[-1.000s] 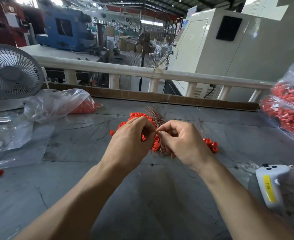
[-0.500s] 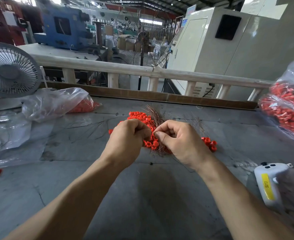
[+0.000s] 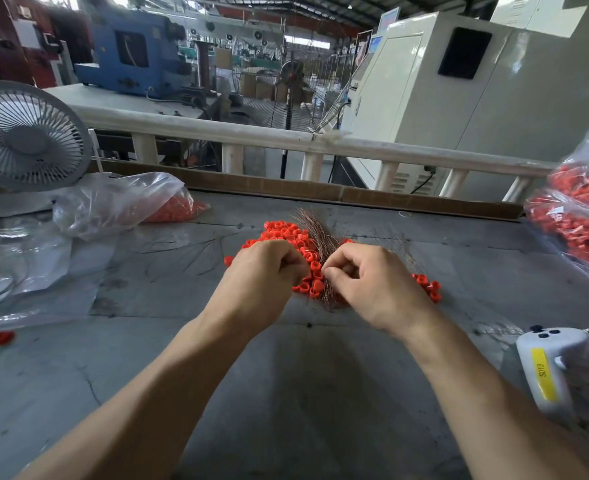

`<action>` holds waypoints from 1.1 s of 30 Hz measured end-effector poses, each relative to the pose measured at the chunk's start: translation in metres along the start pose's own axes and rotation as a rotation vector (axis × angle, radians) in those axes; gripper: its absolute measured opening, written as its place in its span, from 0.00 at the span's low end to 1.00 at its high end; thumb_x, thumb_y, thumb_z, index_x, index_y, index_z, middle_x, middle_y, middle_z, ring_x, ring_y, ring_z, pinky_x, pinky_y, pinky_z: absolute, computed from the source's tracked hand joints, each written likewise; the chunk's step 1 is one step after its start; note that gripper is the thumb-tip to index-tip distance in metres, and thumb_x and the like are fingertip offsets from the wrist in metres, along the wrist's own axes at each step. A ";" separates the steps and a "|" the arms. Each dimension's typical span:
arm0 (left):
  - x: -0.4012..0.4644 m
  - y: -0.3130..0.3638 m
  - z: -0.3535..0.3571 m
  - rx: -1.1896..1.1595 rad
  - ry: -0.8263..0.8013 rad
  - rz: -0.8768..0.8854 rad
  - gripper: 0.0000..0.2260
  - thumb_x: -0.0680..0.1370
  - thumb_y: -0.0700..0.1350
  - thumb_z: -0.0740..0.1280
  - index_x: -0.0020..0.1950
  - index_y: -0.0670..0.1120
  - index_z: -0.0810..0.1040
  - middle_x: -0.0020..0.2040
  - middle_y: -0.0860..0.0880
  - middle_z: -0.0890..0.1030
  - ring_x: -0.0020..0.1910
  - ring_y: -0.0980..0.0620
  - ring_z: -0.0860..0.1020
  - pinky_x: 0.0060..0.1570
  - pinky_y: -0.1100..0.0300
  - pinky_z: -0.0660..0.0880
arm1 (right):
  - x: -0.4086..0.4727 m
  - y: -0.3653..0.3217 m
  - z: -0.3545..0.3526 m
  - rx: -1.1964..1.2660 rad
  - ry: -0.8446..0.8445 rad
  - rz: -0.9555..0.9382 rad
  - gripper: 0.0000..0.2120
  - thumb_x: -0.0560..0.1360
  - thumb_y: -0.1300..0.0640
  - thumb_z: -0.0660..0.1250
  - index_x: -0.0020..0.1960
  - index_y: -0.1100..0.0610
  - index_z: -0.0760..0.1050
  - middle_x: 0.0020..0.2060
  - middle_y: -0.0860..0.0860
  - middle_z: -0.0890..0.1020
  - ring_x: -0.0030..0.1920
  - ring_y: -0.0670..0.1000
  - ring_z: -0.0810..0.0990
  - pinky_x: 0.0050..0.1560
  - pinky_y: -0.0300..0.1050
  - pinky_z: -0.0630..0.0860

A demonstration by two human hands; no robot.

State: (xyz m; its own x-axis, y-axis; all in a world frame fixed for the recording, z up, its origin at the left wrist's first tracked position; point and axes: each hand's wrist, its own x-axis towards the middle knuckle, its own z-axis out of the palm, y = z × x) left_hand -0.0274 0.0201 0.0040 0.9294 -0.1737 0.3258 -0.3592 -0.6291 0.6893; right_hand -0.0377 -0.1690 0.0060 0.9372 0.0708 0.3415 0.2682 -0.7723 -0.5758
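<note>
The left hand (image 3: 265, 275) has its fingers curled under, with the tips tucked out of sight, so I cannot tell if it holds anything. The right hand (image 3: 372, 285) is curled too. Its thumb and forefinger meet right at the copper wires (image 3: 315, 226), but whether a strand sits between them is too fine to make out. The two hands nearly touch above the pile of red caps (image 3: 286, 233), which lies mid-tabletop with the wires fanned across it. A smaller cluster of caps (image 3: 428, 287) sits just beside the right wrist.

The widest bare stretch of tabletop (image 3: 303, 393) lies between the forearms, toward the near edge. To the left, a clear plastic sheet (image 3: 26, 265) covers the surface, with a stray red cap (image 3: 2, 337) near it. Behind the sheet are a half-filled bag of caps (image 3: 120, 202) and a desk fan (image 3: 26, 136). At the right edge, a fuller bag (image 3: 577, 216) crowds in, with a white controller (image 3: 546, 368) below it. A cardboard strip (image 3: 321, 192) lines the far edge, and a white railing (image 3: 286, 138) runs behind it.
</note>
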 end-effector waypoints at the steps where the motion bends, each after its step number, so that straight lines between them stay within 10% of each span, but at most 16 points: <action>1: 0.001 -0.003 0.001 -0.031 0.014 -0.023 0.05 0.79 0.45 0.71 0.43 0.51 0.82 0.40 0.57 0.82 0.40 0.59 0.79 0.45 0.55 0.79 | 0.001 0.003 0.000 0.024 0.032 0.028 0.06 0.78 0.54 0.72 0.42 0.48 0.81 0.34 0.41 0.83 0.35 0.41 0.80 0.37 0.35 0.74; 4: 0.003 -0.014 0.008 0.076 0.048 -0.053 0.01 0.78 0.48 0.72 0.47 0.52 0.81 0.42 0.58 0.80 0.43 0.55 0.77 0.44 0.56 0.73 | 0.002 0.008 0.000 0.122 0.080 0.083 0.07 0.79 0.56 0.71 0.42 0.49 0.80 0.34 0.46 0.84 0.33 0.46 0.81 0.40 0.46 0.80; 17: 0.001 -0.018 0.022 0.289 0.029 -0.055 0.08 0.75 0.53 0.74 0.50 0.54 0.79 0.46 0.56 0.76 0.48 0.52 0.76 0.45 0.56 0.71 | -0.001 0.003 0.005 0.196 0.099 0.046 0.07 0.80 0.55 0.69 0.43 0.47 0.80 0.34 0.46 0.85 0.30 0.43 0.80 0.35 0.40 0.76; 26: -0.002 0.004 0.009 -0.772 0.002 -0.216 0.06 0.78 0.34 0.71 0.52 0.43 0.82 0.38 0.49 0.84 0.35 0.52 0.81 0.35 0.61 0.78 | -0.004 -0.007 0.000 0.338 0.162 -0.015 0.05 0.79 0.53 0.70 0.45 0.47 0.82 0.36 0.46 0.85 0.34 0.44 0.82 0.38 0.45 0.81; 33: -0.004 0.009 0.006 -1.008 -0.079 -0.205 0.08 0.80 0.32 0.69 0.56 0.40 0.83 0.44 0.44 0.83 0.41 0.49 0.81 0.47 0.55 0.82 | -0.005 -0.011 -0.001 0.352 0.191 -0.057 0.06 0.79 0.56 0.71 0.45 0.47 0.82 0.36 0.44 0.85 0.36 0.42 0.82 0.38 0.32 0.76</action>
State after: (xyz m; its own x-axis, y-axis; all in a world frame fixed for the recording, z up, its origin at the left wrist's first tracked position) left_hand -0.0343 0.0104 0.0048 0.9707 -0.2067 0.1224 -0.0640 0.2686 0.9611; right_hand -0.0453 -0.1611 0.0114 0.8694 -0.0368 0.4927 0.4093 -0.5050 -0.7599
